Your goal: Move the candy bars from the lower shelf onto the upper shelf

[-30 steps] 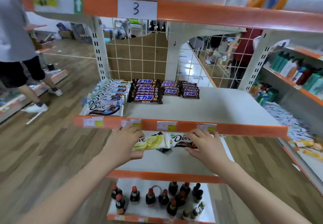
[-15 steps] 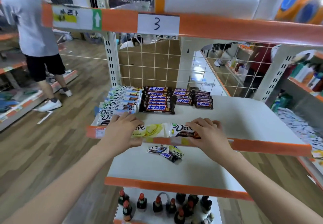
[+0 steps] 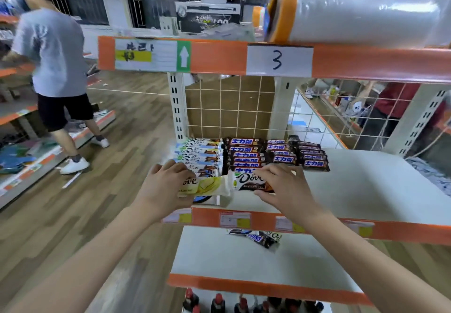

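My left hand [image 3: 164, 185] grips a white-and-yellow Dove bar [image 3: 207, 185] by its left end, low over the front of the upper shelf [image 3: 366, 190]. My right hand [image 3: 280, 185] holds a white-and-brown Dove bar [image 3: 249, 181] beside it. Behind them lie a stack of Dove bars [image 3: 200, 156] and rows of dark Snickers bars [image 3: 266, 155]. On the lower shelf [image 3: 231, 259] a few loose candy bars [image 3: 256, 234] lie near the back, partly hidden by the upper shelf's orange edge.
Dark bottles [image 3: 239, 304] stand on the bottom shelf. A plastic film roll [image 3: 353, 14] lies on the top shelf marked 3. A person [image 3: 53, 68] stands at the left on the wooden floor. A wire grid [image 3: 227, 107] backs the upper shelf.
Both hands have risen from the lower shelf with a Dove bar each and now hold them over the upper shelf's front. The camera has lifted with them.
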